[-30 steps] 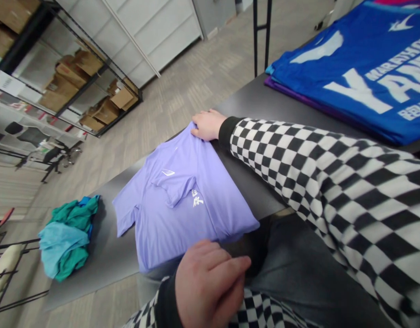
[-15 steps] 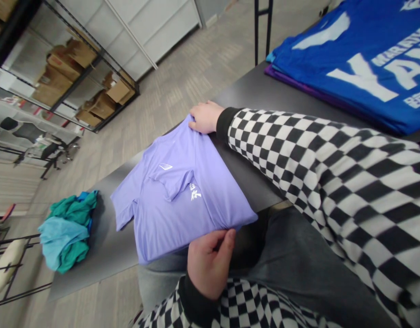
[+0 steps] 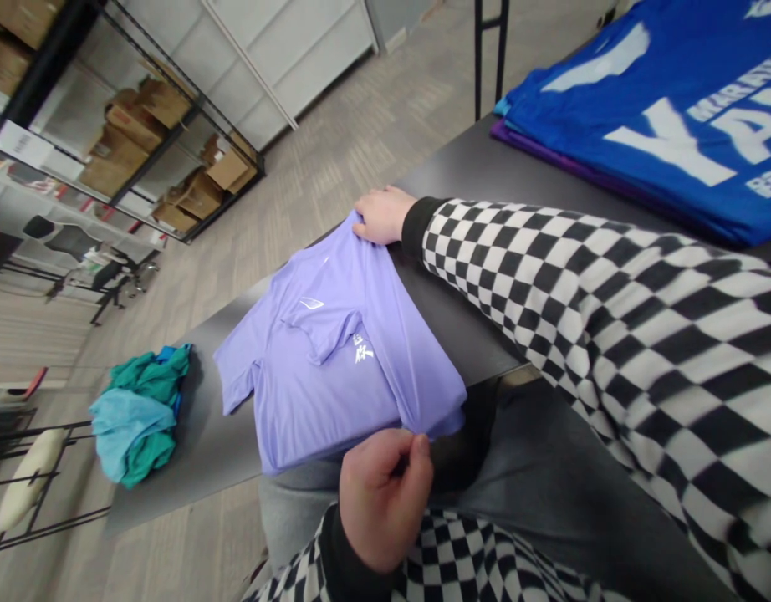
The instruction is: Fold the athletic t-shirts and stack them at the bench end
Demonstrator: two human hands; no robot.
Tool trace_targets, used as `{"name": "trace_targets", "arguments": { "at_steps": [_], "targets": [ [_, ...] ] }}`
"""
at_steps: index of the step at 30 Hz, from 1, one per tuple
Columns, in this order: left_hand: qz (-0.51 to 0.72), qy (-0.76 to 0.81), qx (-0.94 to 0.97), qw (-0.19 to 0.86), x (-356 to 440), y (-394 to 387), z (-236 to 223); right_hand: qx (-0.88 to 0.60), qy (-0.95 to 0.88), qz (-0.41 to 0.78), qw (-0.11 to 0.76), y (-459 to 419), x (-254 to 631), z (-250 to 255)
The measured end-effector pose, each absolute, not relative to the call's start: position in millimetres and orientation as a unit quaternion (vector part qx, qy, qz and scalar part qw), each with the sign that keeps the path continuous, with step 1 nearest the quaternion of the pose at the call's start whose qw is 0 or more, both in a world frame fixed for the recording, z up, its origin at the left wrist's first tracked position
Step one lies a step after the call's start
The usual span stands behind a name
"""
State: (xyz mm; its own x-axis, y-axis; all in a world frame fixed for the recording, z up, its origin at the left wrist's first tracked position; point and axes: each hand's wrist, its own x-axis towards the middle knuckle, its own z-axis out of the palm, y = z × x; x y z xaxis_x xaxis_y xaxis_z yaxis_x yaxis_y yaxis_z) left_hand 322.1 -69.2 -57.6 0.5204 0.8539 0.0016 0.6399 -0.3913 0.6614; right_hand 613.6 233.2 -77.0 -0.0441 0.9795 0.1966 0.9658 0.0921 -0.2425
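Observation:
A lavender T-shirt [image 3: 323,393] with white prints lies on a dark table, its front edge hanging over the near side. One sleeve points left, and part of the cloth is folded across the chest. My left hand [image 3: 385,497] is closed in a pinch on the shirt's near edge and draws the cloth to a point. At the far corner, the fingers of my right hand [image 3: 385,215] are curled on the shirt with the thumb beneath; fingertips are partly hidden.
Blue printed shirts lie stacked [image 3: 611,134] at the table's right, over purple cloth. A crumpled teal and light-blue clothing pile [image 3: 140,410] sits at the left end of the table [image 3: 216,451]. Beyond stand a shelf rack with cardboard boxes [image 3: 197,196] and an office chair [image 3: 78,242].
My left hand has pulled the shirt's near edge slightly toward me, and a crease now runs to it. My right hand keeps its place at the far corner. The view has shifted slightly.

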Motion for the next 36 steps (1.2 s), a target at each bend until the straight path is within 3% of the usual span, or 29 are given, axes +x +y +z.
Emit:
{"name": "trace_targets", "arguments": {
  "at_steps": [13,21,29,36],
  "targets": [
    [0.208,0.493,0.805,0.255,317.2,-64.3,-50.6,-0.664,-0.726,0.002,0.177,243.5,616.5,-87.8],
    [0.016,0.516,0.843,0.153,339.5,-31.0,-30.6,-0.667,-0.724,0.011,0.173,238.3,615.1,-82.7],
    [-0.023,0.534,0.808,0.246,328.4,-24.1,-22.5,-0.668,-0.726,0.016,0.165,237.8,613.9,-80.7],
    [0.163,0.475,0.778,0.378,318.2,-38.6,-28.5,-0.672,-0.723,0.022,0.157,233.4,613.5,-76.9]
  ]
}}
